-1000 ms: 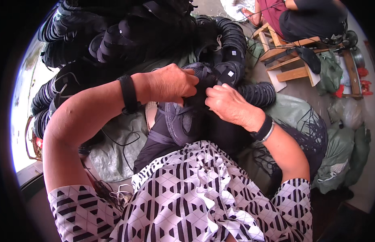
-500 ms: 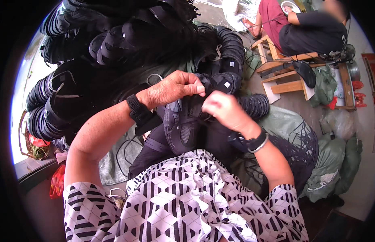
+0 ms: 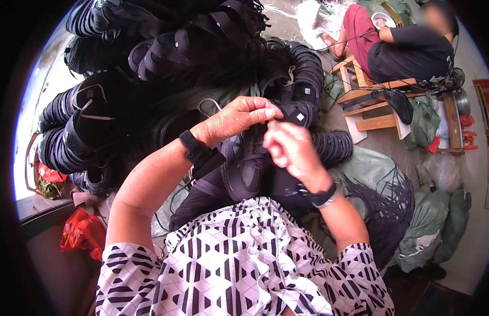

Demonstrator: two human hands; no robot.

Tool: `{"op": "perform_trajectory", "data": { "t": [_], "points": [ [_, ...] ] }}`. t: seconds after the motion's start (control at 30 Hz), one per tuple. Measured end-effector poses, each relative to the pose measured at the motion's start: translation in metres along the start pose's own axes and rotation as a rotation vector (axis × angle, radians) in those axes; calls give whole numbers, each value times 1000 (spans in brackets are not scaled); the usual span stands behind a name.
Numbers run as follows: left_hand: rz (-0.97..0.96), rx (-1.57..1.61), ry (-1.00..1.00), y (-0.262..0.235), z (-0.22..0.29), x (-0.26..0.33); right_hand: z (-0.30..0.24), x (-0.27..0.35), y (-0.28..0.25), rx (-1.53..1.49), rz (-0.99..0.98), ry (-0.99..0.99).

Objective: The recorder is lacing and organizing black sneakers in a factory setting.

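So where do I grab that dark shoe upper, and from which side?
Probably pinch the shoe upper by its rounded end, coming from the patterned shirt: that end faces the shirt, uncovered, while the left hand and right hand crowd its far end.

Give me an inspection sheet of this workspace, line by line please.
Surface: black cloth over the lap; pale green sheet to the right.
Work items: dark grey mesh-panelled shoe upper on the lap.
Clutter: stacked black curved shoe uppers; heap of thin dark purple strips; crumpled red plastic bag.
Hands: left hand, thumb and forefinger pinched together; right hand blurred, close by; anything held is unclear.
Cables: thin black cord, kind unclear, crossing a seated person's maroon trousers.
Surroundings: that person, in a black top; brown wooden frame.
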State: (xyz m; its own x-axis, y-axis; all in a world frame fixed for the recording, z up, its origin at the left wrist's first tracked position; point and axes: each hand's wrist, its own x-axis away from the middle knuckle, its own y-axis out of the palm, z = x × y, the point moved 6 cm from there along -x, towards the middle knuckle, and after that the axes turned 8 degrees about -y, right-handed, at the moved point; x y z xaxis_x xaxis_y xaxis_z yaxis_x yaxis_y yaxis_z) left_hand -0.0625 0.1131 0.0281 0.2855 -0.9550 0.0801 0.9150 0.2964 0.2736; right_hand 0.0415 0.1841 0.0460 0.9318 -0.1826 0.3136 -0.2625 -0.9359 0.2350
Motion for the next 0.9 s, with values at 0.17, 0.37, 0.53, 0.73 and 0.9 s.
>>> {"op": "perform_trajectory", "data": {
  "t": [0.17, 0.37, 0.53, 0.73, 0.9],
  "points": [
    [112, -815, 239, 14, 19, 12, -122, 50, 2, -66, -131, -584],
    [-107, -688, 272, 73, 38, 18, -92, 58, -5, 4, -138, -514],
    [628, 36, 143, -50, 28, 45, -62, 74, -107, -455, 337, -429],
    [892, 693, 225, -221, -35, 168, -19, 207, -392, -676, 716, -645],
    [848, 118, -17, -111, 13, 155, 13, 180, -359, -274, 995, -343]
  ]
}}
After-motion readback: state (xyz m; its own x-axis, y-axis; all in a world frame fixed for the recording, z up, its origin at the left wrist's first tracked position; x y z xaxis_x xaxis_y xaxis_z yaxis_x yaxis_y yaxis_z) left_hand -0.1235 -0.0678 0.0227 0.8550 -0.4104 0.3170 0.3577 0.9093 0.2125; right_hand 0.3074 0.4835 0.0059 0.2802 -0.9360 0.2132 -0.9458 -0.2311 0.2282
